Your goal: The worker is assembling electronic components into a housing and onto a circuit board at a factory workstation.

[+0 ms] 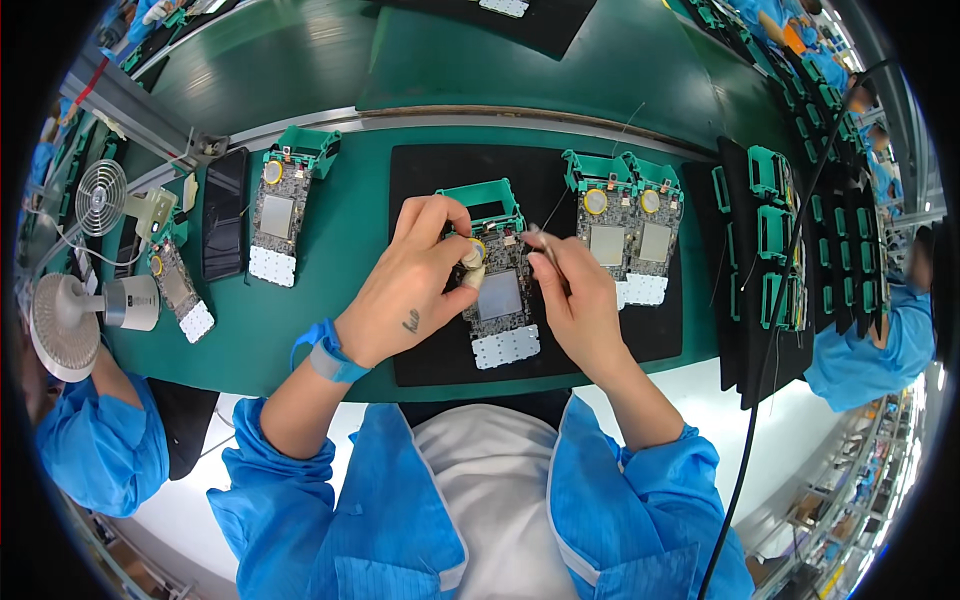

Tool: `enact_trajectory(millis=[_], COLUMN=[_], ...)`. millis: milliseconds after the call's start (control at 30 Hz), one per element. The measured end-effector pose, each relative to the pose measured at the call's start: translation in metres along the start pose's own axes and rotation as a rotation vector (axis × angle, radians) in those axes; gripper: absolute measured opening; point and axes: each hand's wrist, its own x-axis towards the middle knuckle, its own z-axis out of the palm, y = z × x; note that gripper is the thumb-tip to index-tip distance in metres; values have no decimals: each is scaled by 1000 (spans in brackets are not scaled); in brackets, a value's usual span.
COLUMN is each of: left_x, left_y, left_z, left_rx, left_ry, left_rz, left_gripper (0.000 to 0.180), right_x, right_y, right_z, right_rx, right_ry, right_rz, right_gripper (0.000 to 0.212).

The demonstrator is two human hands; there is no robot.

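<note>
A circuit board (506, 325) with a large silver square, a perforated white lower end and a green plastic frame (478, 197) at its top lies on a black mat before me. My left hand (405, 285) is closed at the board's upper left edge, pale covers on its fingertips, beside a round yellow-rimmed part. Fingers of my right hand (580, 300) are pinched together at the upper right corner of the board. Something small and thin shows at their tips, too small to name. Two similar boards (607, 245) (652, 242) lie side by side to the right.
On the green table (345, 195) at left are another board (275, 222), a dark phone-like slab (224, 215) and a small white fan (68, 318). Black trays of green-framed units (770, 230) stand at right, a black cable (768, 370) crossing them. Blue-sleeved people sit on both sides.
</note>
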Motion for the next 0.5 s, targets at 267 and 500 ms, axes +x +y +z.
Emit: enact_trajectory(millis=[267,500], left_x=[3,-13], left_y=[0,7], left_z=[-3,-3], left_rx=[9,-84], left_ry=[-51,24], left_rz=[24,-12], left_gripper=[24,27], right_x=[-14,-21], right_y=[-3,4], right_z=[3,19], right_rx=[17,595], right_ry=[-20,-121], right_rz=[272,532], right_gripper=[21,15])
